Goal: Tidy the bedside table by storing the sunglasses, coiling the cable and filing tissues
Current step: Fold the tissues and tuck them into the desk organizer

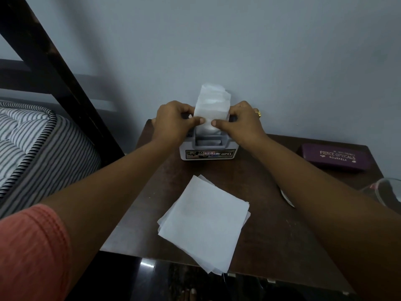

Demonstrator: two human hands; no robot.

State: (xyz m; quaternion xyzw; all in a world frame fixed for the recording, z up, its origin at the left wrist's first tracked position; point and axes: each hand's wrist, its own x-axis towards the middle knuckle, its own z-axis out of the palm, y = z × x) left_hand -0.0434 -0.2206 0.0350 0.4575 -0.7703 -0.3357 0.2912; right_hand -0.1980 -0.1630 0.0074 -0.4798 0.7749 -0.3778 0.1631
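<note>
A white tissue holder (208,151) with an OPEL label stands at the back of the dark wooden bedside table (271,224), against the wall. A folded bunch of white tissues (212,103) stands upright in its slot. My left hand (173,120) and my right hand (238,121) pinch this bunch from both sides, thumbs meeting at its front. A loose stack of flat white tissues (204,222) lies in the middle of the table, nearer to me. A purple glasses case (335,157) marked PRINCE OPTICALS lies shut at the back right. No cable is visible.
A bed with a striped mattress (28,144) and a dark frame (54,68) stands left of the table. A clear glass bowl (388,190) sits at the table's right edge, and a white object (286,197) peeks out beside my right forearm. The wall is directly behind the holder.
</note>
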